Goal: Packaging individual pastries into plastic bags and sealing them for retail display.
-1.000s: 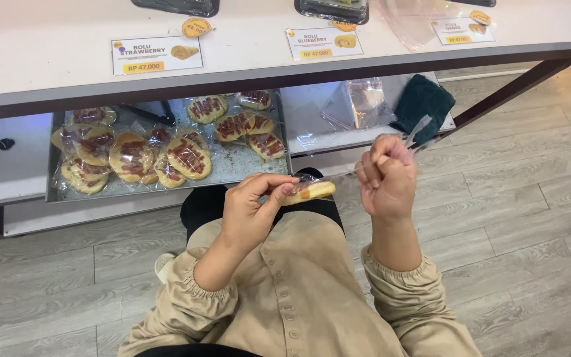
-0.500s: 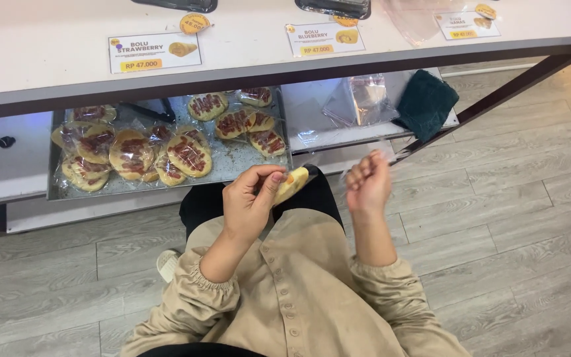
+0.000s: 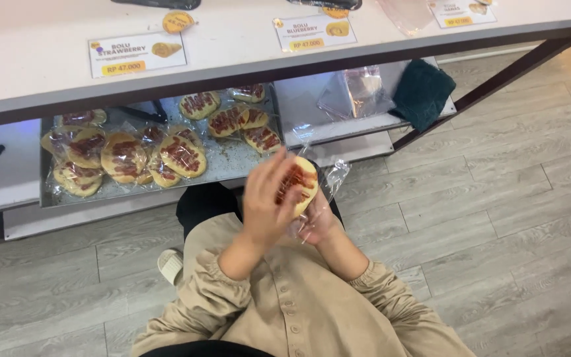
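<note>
- My left hand [image 3: 269,201] is up in front of my chest, fingers curled over the near side of a round bun [image 3: 297,183] with red streaks on top; thumb and fingers pinch it at its left edge.
- My right hand [image 3: 317,225] sits just under and behind the bun, mostly hidden; it grips a clear plastic wrapper [image 3: 328,188] that lies around the bun's right side. How tightly those fingers close I cannot tell.
- The bun is tilted, topping side facing up toward me, partly inside the wrapper, held above my lap in beige sleeves.
- Beyond my hands, a metal tray [image 3: 232,158] on the low shelf holds a heap of wrapped buns [image 3: 127,155] of the same kind, more of them toward its back right.
- Right of the tray: empty clear bags [image 3: 355,92] and a dark green cloth [image 3: 423,92] on the same shelf, well apart from my hands.
- White counter top [image 3: 47,30] above carries small price cards [image 3: 137,55].
- Grey wood-look floor [image 3: 497,218] all round me.
</note>
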